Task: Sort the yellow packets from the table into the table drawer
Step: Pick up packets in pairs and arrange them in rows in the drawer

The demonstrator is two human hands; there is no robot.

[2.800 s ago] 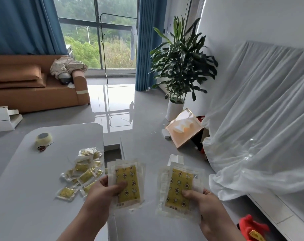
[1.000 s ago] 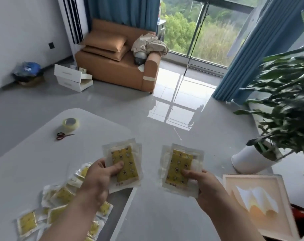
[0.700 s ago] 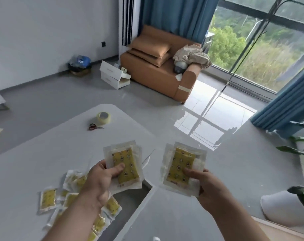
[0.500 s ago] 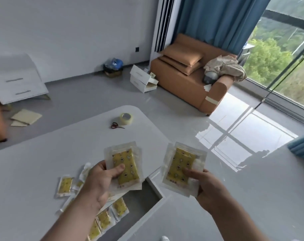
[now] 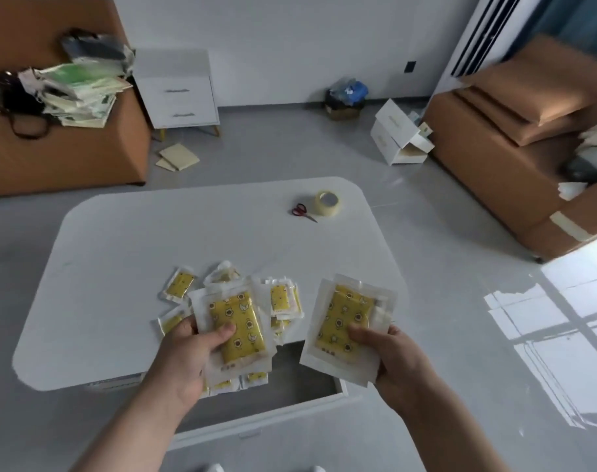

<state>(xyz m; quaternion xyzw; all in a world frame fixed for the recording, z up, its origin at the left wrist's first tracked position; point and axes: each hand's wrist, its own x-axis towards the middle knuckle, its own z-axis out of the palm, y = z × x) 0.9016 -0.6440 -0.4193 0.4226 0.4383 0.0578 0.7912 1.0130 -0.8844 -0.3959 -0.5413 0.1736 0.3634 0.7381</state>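
My left hand (image 5: 188, 356) grips a stack of yellow packets (image 5: 235, 321) in clear wrappers, held above the near table edge. My right hand (image 5: 389, 359) grips a second stack of yellow packets (image 5: 345, 321) over the right part of the open drawer (image 5: 304, 379). The drawer is pulled out from the white table (image 5: 120, 267) toward me; a few packets (image 5: 253, 378) lie at its left, partly hidden by my left hand's stack. Several loose packets (image 5: 179, 284) lie scattered on the table behind my hands.
Red-handled scissors (image 5: 304, 212) and a roll of tape (image 5: 327, 202) lie at the table's far right. Orange sofas stand at far left (image 5: 51, 158) and right (image 5: 515, 148). A white bedside cabinet (image 5: 178, 93) and open white boxes (image 5: 399, 137) stand on the grey floor.
My view has swung left and down, so the whole table and the open drawer now face me. Both hands kept their stacks and sit lower, nearer the drawer.
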